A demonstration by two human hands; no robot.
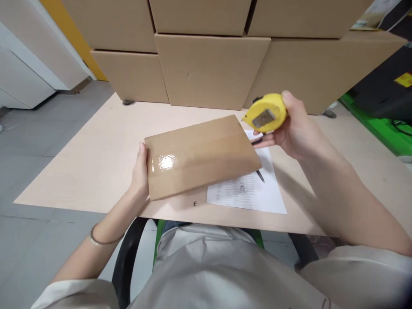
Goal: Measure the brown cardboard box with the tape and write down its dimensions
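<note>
**Flat parcel in the left hand, tape measure in the right**

At the upper left of the frame stands a white cabinet [28, 64] on the grey floor. Next to it begins the pale wood-grain surface [96, 159], which runs across the middle of the frame.

At lower left, a thin metal bracelet [104, 241] circles the wrist of the left hand [140, 171]. That hand's grip is closed on the left short edge of a flat brown cardboard parcel [201, 154], with the thumb on top and the fingers hidden beneath. The parcel lies in the centre of the frame, turned at a slant, with a strip of glossy clear tape along its top face catching the light. It casts a shadow on the surface below its near edge; whether its far edge rests on the surface cannot be told.

Behind it, across the top of the frame, large plain brown cardboard boxes [209, 71] are stacked on the back of the surface.

Under the parcel's right end lies a white printed paper sheet [254, 193], and the tip of a dark pen [260, 175] shows on it just beside the parcel's corner.

Right of centre, the right hand [294, 133] is raised above the sheet, its grip wrapped around a round yellow plastic tape measure [265, 113] whose metal belt clip faces the camera. The tape measure sits just beyond the parcel's upper right corner, apart from it.

At the far right edge runs a bright green strip [380, 128].
</note>
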